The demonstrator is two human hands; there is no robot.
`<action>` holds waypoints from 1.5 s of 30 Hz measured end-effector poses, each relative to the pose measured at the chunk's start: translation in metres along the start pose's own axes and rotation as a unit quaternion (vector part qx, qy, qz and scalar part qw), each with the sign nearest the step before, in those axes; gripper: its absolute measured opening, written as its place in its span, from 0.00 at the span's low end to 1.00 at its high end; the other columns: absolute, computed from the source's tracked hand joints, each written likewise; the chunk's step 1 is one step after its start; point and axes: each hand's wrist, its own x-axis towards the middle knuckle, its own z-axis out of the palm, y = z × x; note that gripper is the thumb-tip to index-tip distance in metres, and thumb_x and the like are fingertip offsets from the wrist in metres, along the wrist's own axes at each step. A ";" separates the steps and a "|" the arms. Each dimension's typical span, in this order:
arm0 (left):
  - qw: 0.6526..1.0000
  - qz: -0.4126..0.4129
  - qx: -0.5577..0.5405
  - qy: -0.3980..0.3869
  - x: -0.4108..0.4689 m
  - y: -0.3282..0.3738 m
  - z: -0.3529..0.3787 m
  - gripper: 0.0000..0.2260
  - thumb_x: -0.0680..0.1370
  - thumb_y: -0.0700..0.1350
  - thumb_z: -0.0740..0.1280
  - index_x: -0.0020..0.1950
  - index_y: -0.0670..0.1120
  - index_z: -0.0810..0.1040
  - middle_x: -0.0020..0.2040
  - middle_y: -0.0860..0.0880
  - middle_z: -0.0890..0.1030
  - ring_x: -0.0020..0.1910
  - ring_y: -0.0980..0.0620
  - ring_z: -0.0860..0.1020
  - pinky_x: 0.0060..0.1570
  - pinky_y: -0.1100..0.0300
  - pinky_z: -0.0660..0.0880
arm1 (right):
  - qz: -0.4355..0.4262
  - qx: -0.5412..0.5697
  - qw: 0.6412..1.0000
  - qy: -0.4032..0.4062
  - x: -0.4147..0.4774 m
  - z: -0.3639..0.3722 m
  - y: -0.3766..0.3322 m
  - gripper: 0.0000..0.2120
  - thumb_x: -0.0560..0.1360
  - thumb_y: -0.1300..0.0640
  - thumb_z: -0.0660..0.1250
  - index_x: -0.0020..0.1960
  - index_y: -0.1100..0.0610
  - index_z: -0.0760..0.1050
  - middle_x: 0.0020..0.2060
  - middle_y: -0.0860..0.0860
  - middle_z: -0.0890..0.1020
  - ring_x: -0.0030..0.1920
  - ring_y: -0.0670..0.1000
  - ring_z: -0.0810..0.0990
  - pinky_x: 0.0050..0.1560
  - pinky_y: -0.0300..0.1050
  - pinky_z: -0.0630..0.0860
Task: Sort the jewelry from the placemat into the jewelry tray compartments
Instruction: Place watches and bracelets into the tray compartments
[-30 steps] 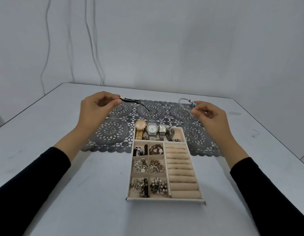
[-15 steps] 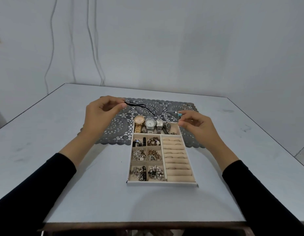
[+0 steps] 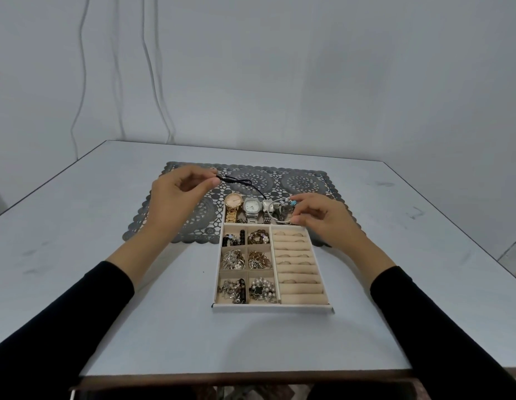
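Grey table (image 3: 106,255), with a dark lace-pattern placemat (image 3: 303,180) at the far side. The jewelry tray (image 3: 272,308) sits nearer me, its far end overlapping the mat's near edge. Loose cables (image 3: 153,82) hang down the wall behind.

Tray's far strip holds a gold watch (image 3: 233,201), a silver watch (image 3: 252,206) and more metal pieces to the right, partly blocked by the right hand (image 3: 320,217). The six small compartments (image 3: 246,267) on the left are full of mixed pieces. The ring rolls (image 3: 297,264) on the right carry a few rings.

Left hand (image 3: 176,197) is raised over the mat's left part. Thumb and forefinger pinch one end of a black cord bracelet (image 3: 239,183), other fingers loosely curled. The cord trails right, above the mat behind the watches.

Right hand is at the tray's far right corner, fingertips pinching a silver bangle (image 3: 291,202) with a turquoise bead. Bangle is over the watch strip; can't tell if it touches the pieces below.
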 end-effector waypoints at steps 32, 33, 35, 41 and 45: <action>1.000 -0.006 -0.005 -0.008 0.000 -0.003 0.005 0.05 0.71 0.42 0.76 0.45 0.50 0.84 0.42 0.58 0.86 0.44 0.57 0.84 0.47 0.68 0.78 | 0.045 0.004 0.997 -0.059 0.007 -0.011 0.004 0.06 0.72 0.61 0.73 0.49 0.56 0.84 0.57 0.45 0.81 0.57 0.38 0.79 0.56 0.30 0.73; 1.000 -0.007 -0.004 -0.007 0.000 -0.003 0.005 0.05 0.71 0.42 0.77 0.45 0.50 0.84 0.42 0.57 0.86 0.44 0.57 0.85 0.47 0.68 0.78 | 0.050 0.024 0.997 -0.053 0.007 -0.010 0.004 0.07 0.72 0.61 0.73 0.50 0.57 0.83 0.57 0.46 0.82 0.57 0.39 0.80 0.56 0.31 0.74; 1.000 -0.010 -0.005 -0.006 0.000 -0.002 0.005 0.05 0.72 0.42 0.77 0.46 0.50 0.84 0.42 0.57 0.86 0.44 0.57 0.85 0.47 0.68 0.78 | 0.055 0.048 0.997 -0.028 0.006 -0.011 0.002 0.08 0.73 0.61 0.72 0.52 0.56 0.83 0.54 0.47 0.83 0.54 0.42 0.81 0.56 0.35 0.76; 1.000 -0.011 -0.017 -0.005 0.001 -0.001 0.007 0.05 0.72 0.41 0.76 0.46 0.48 0.84 0.43 0.57 0.86 0.44 0.57 0.84 0.47 0.68 0.78 | 0.065 0.002 0.992 0.107 0.005 -0.016 0.011 0.08 0.77 0.57 0.68 0.55 0.53 0.80 0.49 0.46 0.83 0.51 0.42 0.80 0.51 0.34 0.75; 1.000 -0.006 -0.012 -0.018 0.000 -0.003 0.013 0.05 0.72 0.41 0.76 0.46 0.48 0.84 0.43 0.57 0.86 0.45 0.58 0.84 0.49 0.68 0.78 | 0.078 -0.138 0.981 0.109 0.005 -0.019 0.024 0.14 0.78 0.53 0.65 0.63 0.53 0.76 0.59 0.48 0.79 0.60 0.46 0.75 0.59 0.38 0.69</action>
